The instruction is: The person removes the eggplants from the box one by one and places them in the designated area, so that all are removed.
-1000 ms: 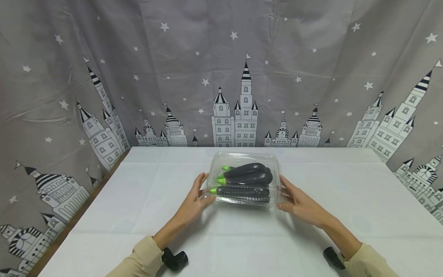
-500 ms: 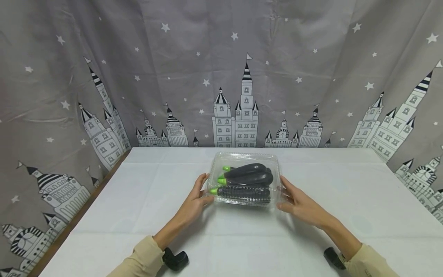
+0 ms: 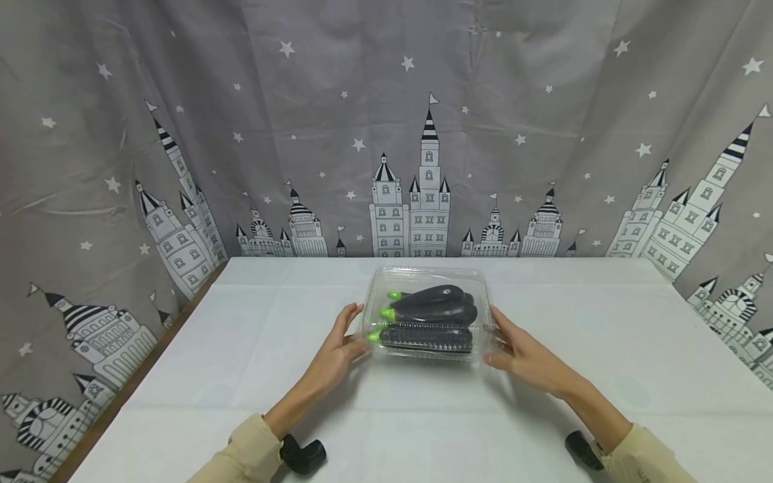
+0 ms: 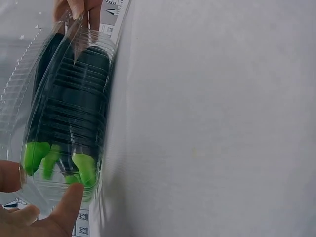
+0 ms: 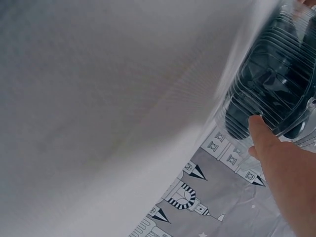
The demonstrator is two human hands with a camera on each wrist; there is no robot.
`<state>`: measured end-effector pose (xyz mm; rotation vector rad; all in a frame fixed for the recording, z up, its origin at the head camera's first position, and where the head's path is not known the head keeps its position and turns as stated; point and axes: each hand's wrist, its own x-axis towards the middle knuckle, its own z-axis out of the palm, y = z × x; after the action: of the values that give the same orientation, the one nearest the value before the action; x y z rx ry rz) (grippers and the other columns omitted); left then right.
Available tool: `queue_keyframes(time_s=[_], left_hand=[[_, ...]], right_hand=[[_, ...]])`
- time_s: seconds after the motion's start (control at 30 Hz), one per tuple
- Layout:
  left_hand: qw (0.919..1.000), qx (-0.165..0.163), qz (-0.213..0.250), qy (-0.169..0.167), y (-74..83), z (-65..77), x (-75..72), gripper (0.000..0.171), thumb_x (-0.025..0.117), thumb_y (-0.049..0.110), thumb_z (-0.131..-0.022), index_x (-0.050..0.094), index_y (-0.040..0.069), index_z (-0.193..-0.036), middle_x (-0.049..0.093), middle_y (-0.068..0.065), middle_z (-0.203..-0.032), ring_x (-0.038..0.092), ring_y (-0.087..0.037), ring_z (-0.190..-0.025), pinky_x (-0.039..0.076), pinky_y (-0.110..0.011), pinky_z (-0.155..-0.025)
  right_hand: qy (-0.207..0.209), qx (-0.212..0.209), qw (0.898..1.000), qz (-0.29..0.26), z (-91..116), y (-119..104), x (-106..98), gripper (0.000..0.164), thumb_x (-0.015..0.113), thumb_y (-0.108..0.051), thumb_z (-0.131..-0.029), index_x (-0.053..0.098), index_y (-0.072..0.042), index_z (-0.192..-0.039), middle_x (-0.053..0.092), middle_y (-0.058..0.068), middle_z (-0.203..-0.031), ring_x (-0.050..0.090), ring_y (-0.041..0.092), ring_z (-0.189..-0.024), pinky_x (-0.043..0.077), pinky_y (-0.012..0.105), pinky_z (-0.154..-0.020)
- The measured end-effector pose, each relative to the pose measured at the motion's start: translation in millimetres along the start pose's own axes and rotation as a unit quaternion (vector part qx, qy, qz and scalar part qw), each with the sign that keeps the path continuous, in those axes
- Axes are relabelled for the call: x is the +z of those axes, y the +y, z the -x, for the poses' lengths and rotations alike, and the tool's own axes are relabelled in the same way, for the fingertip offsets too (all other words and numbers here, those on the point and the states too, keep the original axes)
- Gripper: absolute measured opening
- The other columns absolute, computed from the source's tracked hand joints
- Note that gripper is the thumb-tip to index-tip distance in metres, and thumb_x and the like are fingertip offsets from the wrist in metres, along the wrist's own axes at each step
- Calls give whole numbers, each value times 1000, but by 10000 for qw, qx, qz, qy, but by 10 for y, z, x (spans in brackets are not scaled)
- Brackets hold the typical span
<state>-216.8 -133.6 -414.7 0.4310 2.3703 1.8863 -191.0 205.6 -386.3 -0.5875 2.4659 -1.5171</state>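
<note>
A clear plastic clamshell box [image 3: 425,272] is held up a little over the white table, tilted towards me. Inside lie several dark eggplants [image 3: 431,313] with bright green stem ends pointing left. My left hand [image 3: 331,354] holds the left end. In the left wrist view its thumb [image 4: 71,205] touches the ribbed side near the green ends, with fingers on the lid's side. On the other end, my right hand [image 3: 531,359] grips the box, fingers partly hidden behind it. The right wrist view shows the thumb [image 5: 261,133] against the ribbed wall.
The table [image 3: 417,429] has a white cloth with fold lines. Behind it hangs a grey curtain [image 3: 326,107] printed with castles and stars. A brown wooden edge [image 3: 145,362] runs along the left. Black devices [image 3: 304,456] sit on both wrists by the beige sleeves.
My left hand has slid slightly left and its thumb has drawn back from the front corner to the box's edge. The eggplants show a slight shift; the right hand has stayed put.
</note>
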Motion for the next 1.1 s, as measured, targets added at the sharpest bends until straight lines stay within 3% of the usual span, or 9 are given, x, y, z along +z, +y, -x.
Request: queue_keyframes(time_s=[0.2,0.33,0.5,0.63,0.73,0.9,1.1], left_hand=[[9998,142,-157,12,2,28,2,78,54,4,-95,7,7,-158,15,-15,-162,49,-42,-128,44,-49,-103],[9999,93,-13,91,-18,43,-2,81,57,4,-95,6,7,-158,17,-15,-162,50,-41,-127,46,-45,-102],[9999,10,-32,97,-36,51,-33,70,60,8,-95,23,6,-154,24,-17,-159,54,-37,-125,47,-45,-101],[9981,166,-584,-112,-30,46,-79,52,60,10,-96,43,2,-145,26,-14,-159,54,-36,-124,47,-47,-101],[9943,366,-959,-304,-7,35,-125,47,63,11,-96,51,0,-140,19,-10,-162,50,-37,-128,45,-48,-102],[9911,567,-1003,-671,-15,-9,-187,50,64,11,-95,49,-2,-141,14,-8,-164,44,-40,-133,43,-49,-104],[9886,732,-893,-963,-83,-55,-236,57,65,14,-96,42,-3,-146,16,-11,-163,45,-43,-131,41,-54,-104]], right_hand=[[12,46,9999,-103,8,8,-32,90,62,-8,-94,-4,5,-154,-2,30,-159,19,52,-141,23,58,-110],[-10,-6,9997,-261,7,23,-38,93,61,-6,-94,-9,-2,-156,2,30,-159,20,50,-141,24,58,-110],[8,-71,9990,-452,-16,38,-33,98,61,-3,-93,-14,-7,-156,0,29,-159,19,48,-142,23,53,-111],[-10,-80,9991,-411,-22,58,-48,96,61,-4,-94,-13,-3,-155,-2,30,-159,19,47,-143,22,52,-112],[-40,-103,9993,-365,-20,71,-55,93,61,-6,-95,-8,0,-155,-2,29,-160,20,46,-143,23,52,-112],[-72,-64,9994,-324,-18,75,-58,88,60,-8,-96,-4,3,-155,-2,28,-160,22,46,-142,24,53,-111],[-161,82,9993,-334,-7,71,-64,86,60,-11,-97,-2,1,-156,2,28,-160,22,47,-142,27,58,-110]])
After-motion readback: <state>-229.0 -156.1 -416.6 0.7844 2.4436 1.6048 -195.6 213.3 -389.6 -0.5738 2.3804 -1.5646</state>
